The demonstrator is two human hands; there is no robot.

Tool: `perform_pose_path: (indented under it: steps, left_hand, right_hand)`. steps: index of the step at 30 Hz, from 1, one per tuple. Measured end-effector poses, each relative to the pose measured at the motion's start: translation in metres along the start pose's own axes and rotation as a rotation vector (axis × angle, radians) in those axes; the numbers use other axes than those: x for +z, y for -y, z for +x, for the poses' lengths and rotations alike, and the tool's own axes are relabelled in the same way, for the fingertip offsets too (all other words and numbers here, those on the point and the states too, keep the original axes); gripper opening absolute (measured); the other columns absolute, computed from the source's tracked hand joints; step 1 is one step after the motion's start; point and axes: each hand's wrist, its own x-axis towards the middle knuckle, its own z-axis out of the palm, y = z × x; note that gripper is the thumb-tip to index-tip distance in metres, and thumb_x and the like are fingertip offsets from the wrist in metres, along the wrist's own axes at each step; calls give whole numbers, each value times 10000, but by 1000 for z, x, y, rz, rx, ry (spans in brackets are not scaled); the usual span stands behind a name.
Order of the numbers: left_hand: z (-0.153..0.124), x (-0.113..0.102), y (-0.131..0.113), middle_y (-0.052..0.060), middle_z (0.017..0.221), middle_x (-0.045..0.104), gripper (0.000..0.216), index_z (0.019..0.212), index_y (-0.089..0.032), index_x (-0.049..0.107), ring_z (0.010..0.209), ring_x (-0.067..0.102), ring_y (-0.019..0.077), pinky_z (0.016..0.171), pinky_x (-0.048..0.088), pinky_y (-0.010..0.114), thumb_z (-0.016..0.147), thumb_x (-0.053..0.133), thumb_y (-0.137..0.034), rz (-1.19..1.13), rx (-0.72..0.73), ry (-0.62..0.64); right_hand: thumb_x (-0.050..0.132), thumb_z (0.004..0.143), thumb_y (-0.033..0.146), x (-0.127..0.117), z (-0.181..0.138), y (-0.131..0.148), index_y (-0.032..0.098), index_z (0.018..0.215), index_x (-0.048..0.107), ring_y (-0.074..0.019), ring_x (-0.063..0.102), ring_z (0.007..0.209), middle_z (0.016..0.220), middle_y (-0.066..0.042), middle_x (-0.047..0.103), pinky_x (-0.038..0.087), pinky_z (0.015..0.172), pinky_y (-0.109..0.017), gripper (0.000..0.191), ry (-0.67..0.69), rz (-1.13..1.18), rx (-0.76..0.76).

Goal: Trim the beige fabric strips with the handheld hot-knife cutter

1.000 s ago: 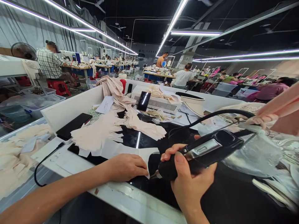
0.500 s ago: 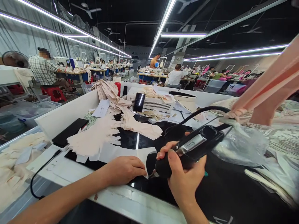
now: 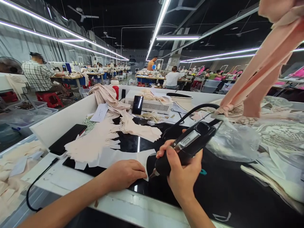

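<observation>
My right hand (image 3: 184, 172) is wrapped round a black corded handheld power tool (image 3: 184, 150) with a silver panel on its side. Its metal tip (image 3: 154, 173) points down-left at the right edge of a thin white sheet (image 3: 112, 156); whether they touch I cannot tell. My left hand (image 3: 129, 174) lies on the glossy black work surface (image 3: 129, 141), fingers together, holding that sheet's near right corner. Whether the sheet is paper or cloth is unclear. Beyond it lie pale pink fabric pieces (image 3: 89, 142) with jagged edges, overlapping the sheet.
Peach fabric strips (image 3: 247, 68) hang at the right, knotted near the tool's cord. Beneath them sits a clear plastic bag (image 3: 235, 144) beside lace fabric (image 3: 282, 136). Two phones are present, one upright (image 3: 137, 104), one flat (image 3: 68, 138). Co-workers sit at sewing tables behind.
The camera view has turned slightly right, so everything sits further left in the picture. My hands, the tool and the white sheet keep nearly the same positions relative to one another.
</observation>
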Motion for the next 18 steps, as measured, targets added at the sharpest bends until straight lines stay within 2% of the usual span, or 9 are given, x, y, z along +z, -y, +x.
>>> perform_pose_path:
  steps: [13,18]
  left_hand:
    - [-1,1,0,78,1170,770,281,1165,-179,742,1065,734,183,1001,564,266,1049,510,-71,1,4,-5]
    - [0,0,0,82,1175,768,271,1178,-181,740,1079,733,184,1005,571,278,1037,540,-64,14,1,9]
  right_hand:
    - [753,876,231,2,-3,-1,267,976,552,-115,641,513,745,74,684,587,501,-264,228,25,-28,-21]
    - [771,878,248,2,-3,-2,279,989,534,-116,640,528,757,78,673,590,514,-266,263,17,13,-16]
